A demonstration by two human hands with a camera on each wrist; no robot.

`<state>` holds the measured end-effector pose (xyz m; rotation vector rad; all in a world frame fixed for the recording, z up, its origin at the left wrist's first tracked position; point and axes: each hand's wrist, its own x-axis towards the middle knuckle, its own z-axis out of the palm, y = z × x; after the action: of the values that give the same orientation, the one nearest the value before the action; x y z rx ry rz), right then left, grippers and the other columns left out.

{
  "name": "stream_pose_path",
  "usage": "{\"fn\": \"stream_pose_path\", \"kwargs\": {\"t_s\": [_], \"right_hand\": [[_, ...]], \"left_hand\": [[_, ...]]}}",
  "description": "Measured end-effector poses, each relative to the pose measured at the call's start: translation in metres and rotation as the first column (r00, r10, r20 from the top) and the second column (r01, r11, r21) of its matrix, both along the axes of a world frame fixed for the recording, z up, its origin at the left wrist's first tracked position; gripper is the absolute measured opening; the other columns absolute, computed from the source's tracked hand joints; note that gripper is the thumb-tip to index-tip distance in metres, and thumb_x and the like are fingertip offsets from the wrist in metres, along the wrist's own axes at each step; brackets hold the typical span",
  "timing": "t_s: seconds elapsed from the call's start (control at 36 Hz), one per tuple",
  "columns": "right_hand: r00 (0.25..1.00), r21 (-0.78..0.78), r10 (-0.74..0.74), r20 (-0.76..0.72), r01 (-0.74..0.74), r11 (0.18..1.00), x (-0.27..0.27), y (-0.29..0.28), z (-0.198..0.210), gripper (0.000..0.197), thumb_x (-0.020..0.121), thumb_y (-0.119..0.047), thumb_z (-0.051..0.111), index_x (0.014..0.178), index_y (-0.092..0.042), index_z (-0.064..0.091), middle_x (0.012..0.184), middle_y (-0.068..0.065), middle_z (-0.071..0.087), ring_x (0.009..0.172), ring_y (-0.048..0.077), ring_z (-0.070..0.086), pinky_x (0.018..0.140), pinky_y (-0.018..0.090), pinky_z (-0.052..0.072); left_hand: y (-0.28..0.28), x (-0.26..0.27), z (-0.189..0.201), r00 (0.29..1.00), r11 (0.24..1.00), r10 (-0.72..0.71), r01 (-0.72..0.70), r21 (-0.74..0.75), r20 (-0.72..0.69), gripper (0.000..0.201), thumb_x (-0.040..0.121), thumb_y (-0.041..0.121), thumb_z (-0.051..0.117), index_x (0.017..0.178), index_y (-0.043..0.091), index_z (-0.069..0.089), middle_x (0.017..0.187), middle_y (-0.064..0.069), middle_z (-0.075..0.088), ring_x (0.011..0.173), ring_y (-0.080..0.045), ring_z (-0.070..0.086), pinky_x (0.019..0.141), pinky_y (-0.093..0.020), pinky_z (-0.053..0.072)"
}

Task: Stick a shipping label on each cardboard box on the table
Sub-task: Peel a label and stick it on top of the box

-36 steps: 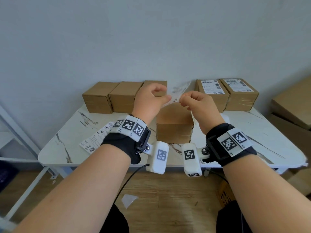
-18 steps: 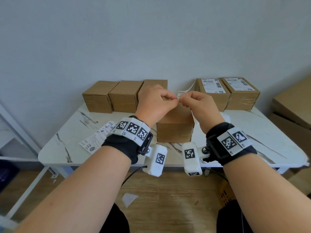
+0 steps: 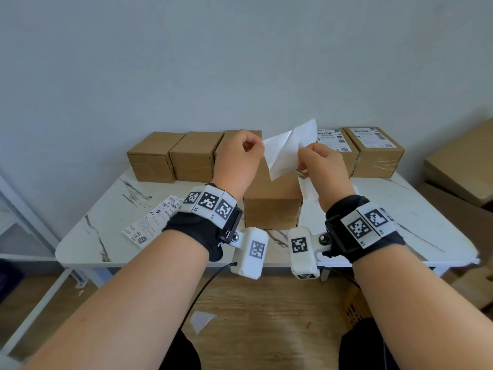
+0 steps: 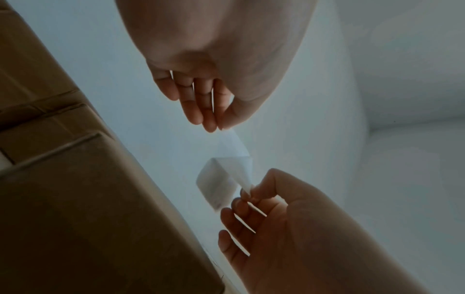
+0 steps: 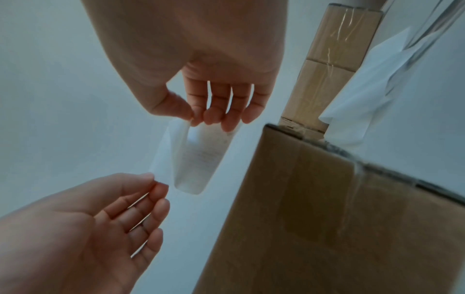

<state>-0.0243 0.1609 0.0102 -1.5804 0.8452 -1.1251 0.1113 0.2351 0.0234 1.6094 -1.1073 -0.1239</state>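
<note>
Above the plain cardboard box (image 3: 272, 206) at the table's middle, both hands hold a shipping label (image 3: 285, 150) that is half peeled from its backing. My left hand (image 3: 248, 148) pinches the translucent backing strip (image 5: 163, 159) between thumb and forefinger. My right hand (image 3: 309, 156) pinches the printed label (image 5: 201, 155) at its upper edge. Three unlabelled boxes (image 3: 196, 156) line the back left, the third mostly behind my left hand. Two labelled boxes (image 3: 376, 153) stand at the back right. Spare labels (image 3: 152, 222) lie on the table's left part.
White marble-patterned table (image 3: 400, 222) against a grey wall. Loose backing sheets (image 3: 306, 188) lie just right of the middle box. Large cardboard cartons (image 3: 461, 161) stand at the right, a metal frame (image 3: 26, 222) at the left. A paper scrap (image 3: 201, 320) lies on the wooden floor.
My hands, pinched close together before, have drawn apart. The label and its backing have opened into a spread sheet between them.
</note>
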Motion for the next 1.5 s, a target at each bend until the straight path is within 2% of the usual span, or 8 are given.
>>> {"fn": "stream_pose_path", "kwargs": {"t_s": [0.17,0.36,0.56,0.64,0.75,0.94,1.08,1.5], "right_hand": [[0.996,0.027,-0.093,-0.018,0.093,0.995,-0.013,-0.012,-0.001,0.014,0.072,-0.021,0.05,0.079,-0.012,0.057,0.074,0.011,0.05,0.07,0.02,0.047,0.068,0.034,0.042],[0.971,0.054,-0.2,-0.132,0.208,0.977,-0.041,-0.035,-0.008,0.032,0.083,-0.017,0.049,0.095,0.011,0.06,0.072,0.007,0.054,0.071,0.021,0.049,0.07,0.037,0.043],[0.941,0.139,-0.258,-0.219,0.292,0.946,-0.065,-0.048,-0.018,0.04,0.086,-0.016,0.047,0.111,0.014,0.057,0.08,0.012,0.053,0.073,0.022,0.054,0.071,0.037,0.046],[0.933,0.216,-0.236,-0.272,0.298,0.93,-0.071,-0.053,-0.022,0.033,0.089,-0.015,0.046,0.107,0.008,0.06,0.076,0.009,0.054,0.07,0.022,0.057,0.074,0.036,0.051],[0.912,0.298,-0.204,-0.355,0.317,0.901,-0.082,-0.058,-0.029,0.016,0.091,-0.016,0.047,0.082,-0.004,0.054,0.068,0.007,0.053,0.064,0.023,0.058,0.085,0.044,0.055],[0.875,0.34,-0.209,-0.437,0.376,0.862,-0.099,-0.069,-0.042,0.017,0.092,-0.02,0.048,0.09,-0.003,0.05,0.07,0.009,0.054,0.078,0.033,0.062,0.088,0.049,0.055],[0.858,0.359,-0.201,-0.473,0.397,0.845,-0.106,-0.08,-0.053,0.022,0.085,-0.022,0.048,0.078,-0.001,0.052,0.071,0.015,0.059,0.083,0.043,0.068,0.085,0.056,0.055],[0.844,0.396,-0.198,-0.499,0.425,0.814,-0.1,-0.076,-0.052,0.023,0.093,-0.022,0.044,0.085,0.0,0.049,0.072,0.013,0.052,0.047,0.027,0.052,0.075,0.044,0.055]], "left_hand": [[-0.007,-0.006,0.002,0.996,0.998,0.035,-0.039,-0.05,-0.078,0.012,0.094,0.022,0.049,0.084,0.027,0.055,0.088,0.004,0.067,0.086,-0.016,0.066,0.071,-0.028,0.051],[-0.012,-0.022,0.008,0.994,0.994,0.035,-0.045,-0.095,-0.104,0.008,0.097,0.02,0.046,0.096,0.017,0.053,0.091,-0.001,0.063,0.083,-0.019,0.064,0.062,-0.021,0.046],[-0.02,-0.032,0.009,0.994,0.992,0.085,-0.091,-0.088,-0.068,0.007,0.096,0.019,0.047,0.099,0.016,0.053,0.077,0.012,0.051,0.063,-0.001,0.046,0.048,-0.002,0.036],[-0.023,-0.035,0.009,0.991,0.99,0.107,-0.114,-0.087,-0.076,0.008,0.095,0.022,0.048,0.097,0.016,0.052,0.076,0.012,0.05,0.062,-0.001,0.045,0.045,-0.007,0.035],[-0.029,-0.041,0.008,0.988,0.984,0.138,-0.144,-0.107,-0.064,0.009,0.096,0.022,0.047,0.093,0.014,0.05,0.073,0.011,0.047,0.06,-0.002,0.043,0.045,-0.007,0.034],[-0.035,-0.049,0.008,0.985,0.98,0.156,-0.163,-0.118,-0.068,0.009,0.096,0.022,0.046,0.092,0.013,0.048,0.072,0.009,0.046,0.061,-0.004,0.042,0.051,-0.018,0.033],[-0.036,-0.052,0.008,0.991,0.984,0.129,-0.134,-0.119,-0.048,0.007,0.096,0.02,0.047,0.093,0.014,0.049,0.071,0.011,0.045,0.061,-0.004,0.042,0.053,-0.018,0.035],[-0.038,-0.052,0.011,0.987,0.969,0.164,-0.162,-0.189,-0.008,0.006,0.095,0.017,0.044,0.093,0.013,0.047,0.07,0.011,0.044,0.06,-0.005,0.042,0.055,-0.022,0.038]]}}
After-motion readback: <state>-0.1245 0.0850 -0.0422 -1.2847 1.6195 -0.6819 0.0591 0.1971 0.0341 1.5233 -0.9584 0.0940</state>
